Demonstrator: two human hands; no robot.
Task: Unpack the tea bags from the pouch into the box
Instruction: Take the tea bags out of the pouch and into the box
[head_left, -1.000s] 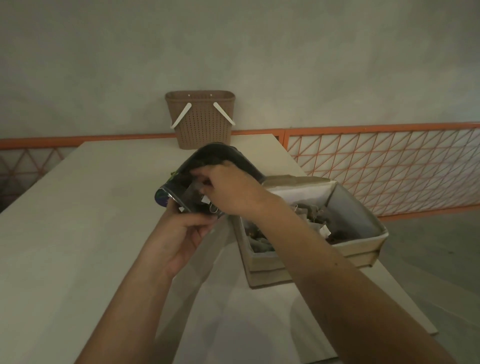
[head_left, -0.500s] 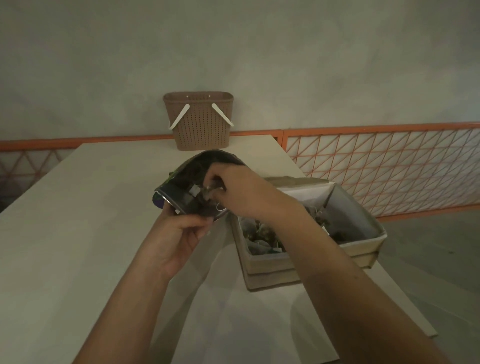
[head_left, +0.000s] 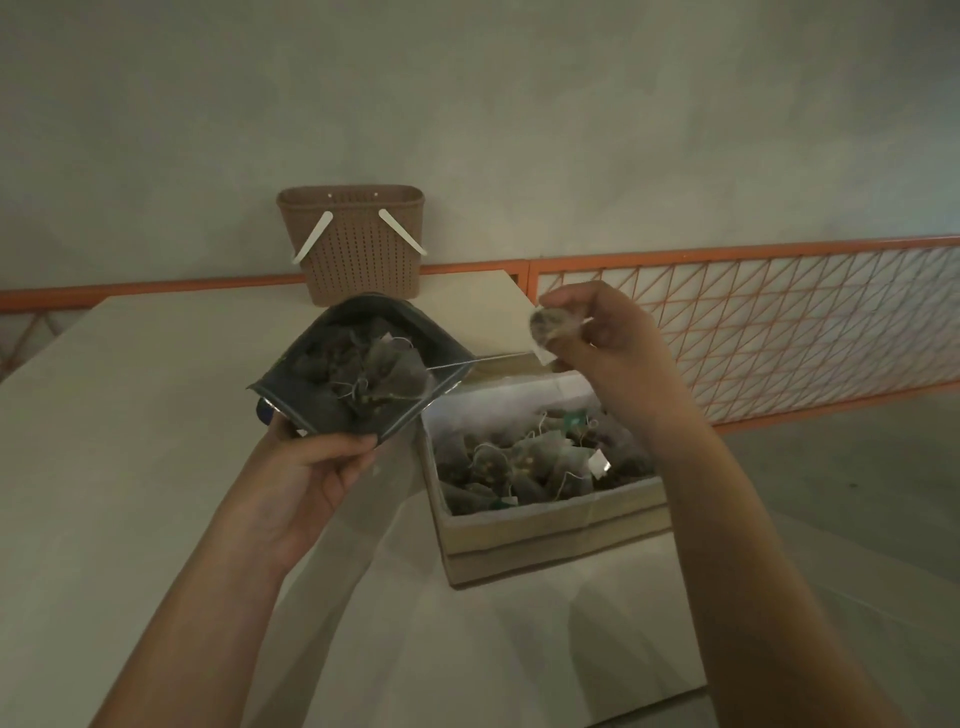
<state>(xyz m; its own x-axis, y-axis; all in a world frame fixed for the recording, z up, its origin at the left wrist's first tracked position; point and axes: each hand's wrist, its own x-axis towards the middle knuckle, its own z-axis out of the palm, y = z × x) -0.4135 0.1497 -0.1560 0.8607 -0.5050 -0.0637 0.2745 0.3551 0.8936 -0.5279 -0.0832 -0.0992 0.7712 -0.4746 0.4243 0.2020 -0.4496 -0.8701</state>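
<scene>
Pale table (head_left: 130, 467) beneath a grey wall | left hand (head_left: 311, 478) grips the open pouch (head_left: 358, 379); right hand (head_left: 597, 332) pinches one tea bag (head_left: 553, 325) above the box (head_left: 550, 525), its string taut back to the pouch | advice: free the snagged string gently before dropping

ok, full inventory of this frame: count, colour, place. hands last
pouch: one, dark grey, open, held above the table left of the box
tea bags in pouch: several, grey mesh, tangled strings
tea bag: one, grey mesh, white tag, held above the box; a taut string runs from it to the pouch
box: one, beige cardboard, near the table's right edge
tea bags in box: many, grey mesh
basket: one, brown, white handles, far end of table
table: one, pale beige
railing: orange lattice, behind and right
left hand: grips the pouch's lower edge
right hand: pinches the tea bag
</scene>
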